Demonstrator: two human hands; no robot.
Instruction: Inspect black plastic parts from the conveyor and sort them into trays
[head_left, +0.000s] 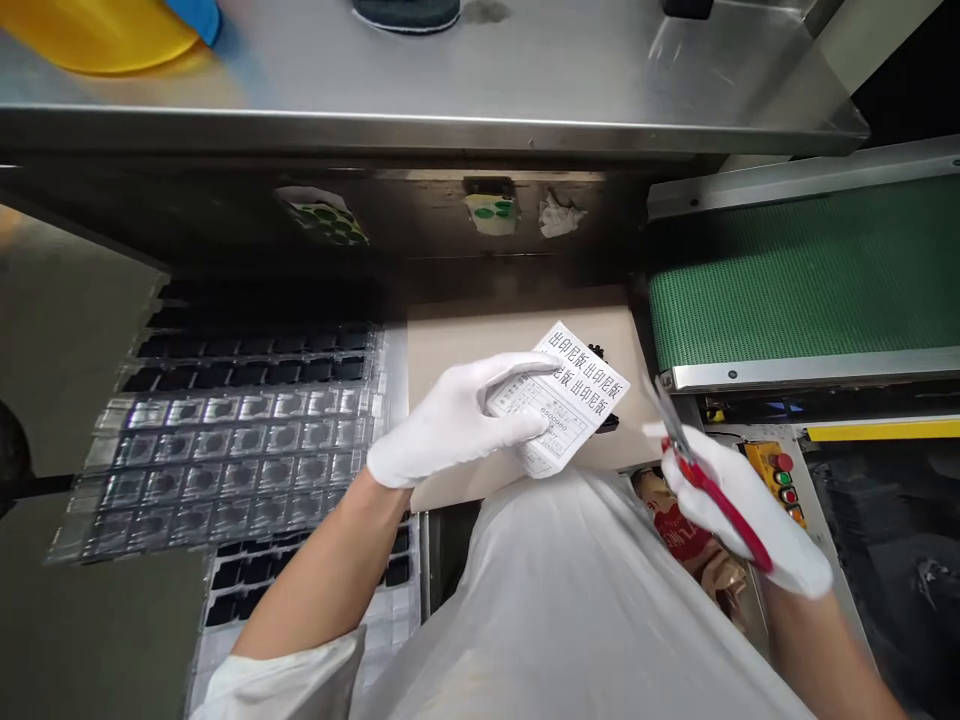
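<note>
My left hand [469,410], in a white glove, pinches a printed paper label sheet [585,405] between thumb and fingers. The sheet is tilted, with large characters at the top and a small table below. My right hand [739,500], also gloved, is closed round a red-handled tool with slim metal blades [724,505]; its tip is blurred and points up and left, apart from the paper. Beneath the paper lies a tan board [450,335]. A small black part [609,424] shows partly from behind the sheet's right edge.
Clear plastic trays [232,440], some holding black pieces, are stacked at left. A green conveyor belt [810,270] runs at right, above a yellow button box [780,480]. A steel shelf [480,75] overhangs the board. A brown printed bag [679,530] sits below my right hand.
</note>
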